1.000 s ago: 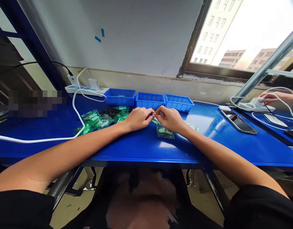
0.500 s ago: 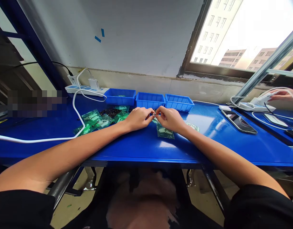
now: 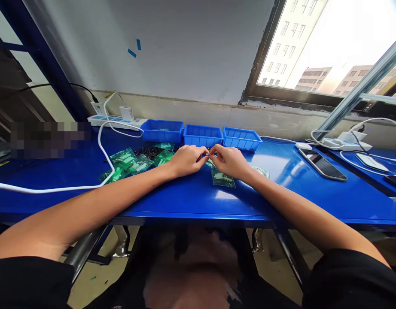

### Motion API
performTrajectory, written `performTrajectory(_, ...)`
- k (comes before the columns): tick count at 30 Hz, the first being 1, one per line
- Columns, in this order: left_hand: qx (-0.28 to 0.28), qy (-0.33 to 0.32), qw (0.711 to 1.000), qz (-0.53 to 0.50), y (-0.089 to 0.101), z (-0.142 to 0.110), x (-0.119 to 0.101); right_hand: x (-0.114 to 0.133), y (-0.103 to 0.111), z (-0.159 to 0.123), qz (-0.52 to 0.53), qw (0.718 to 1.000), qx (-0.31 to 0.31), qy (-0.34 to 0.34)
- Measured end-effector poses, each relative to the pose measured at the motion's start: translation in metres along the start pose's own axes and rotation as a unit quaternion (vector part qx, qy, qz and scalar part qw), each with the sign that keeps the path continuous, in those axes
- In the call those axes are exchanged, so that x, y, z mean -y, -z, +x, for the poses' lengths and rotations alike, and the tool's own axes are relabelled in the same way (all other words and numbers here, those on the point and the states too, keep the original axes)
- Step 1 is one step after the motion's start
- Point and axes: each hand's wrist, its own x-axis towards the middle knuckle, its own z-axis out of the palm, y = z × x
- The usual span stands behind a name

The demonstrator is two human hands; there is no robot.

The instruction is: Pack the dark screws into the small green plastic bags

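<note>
My left hand point(image 3: 189, 160) and my right hand point(image 3: 230, 160) meet fingertip to fingertip over the blue table point(image 3: 185, 195). Both are closed in a pinch on one tiny part point(image 3: 208, 155), partly metallic, mostly hidden by the fingers and too small to name. Just below my right hand lies a green clear bag point(image 3: 223, 178) with pale pieces in it. Left of my left hand, several more green bags point(image 3: 123, 159) of pale pieces overlap. Behind them spreads a pile of small dark pieces point(image 3: 148, 151).
Along the wall stand three blue bins point(image 3: 202, 135). A white power strip point(image 3: 117, 121) sits behind on the left, and its thick white cable point(image 3: 56, 189) crosses the left of the table. A phone point(image 3: 323, 164) lies on the right, near a second power strip point(image 3: 349, 140) with cords.
Both my hands stay in place, with only slight finger movement on the tiny part. At the far right, another person's hand has withdrawn from the power strip and left view.
</note>
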Motion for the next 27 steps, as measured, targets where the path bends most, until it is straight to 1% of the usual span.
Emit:
performTrajectory(12,0.002,-0.004,1.000,0.005,0.0000,-0.0004,0.0003,-0.0005,0.0003,0.0001,0.005,1.000,0.003,0.004)
performTrajectory(27,0.012,0.009,1.000,0.009,0.0010,-0.0003,-0.0016,0.0005,0.0005,-0.0007,-0.001,1.000,0.009,-0.002)
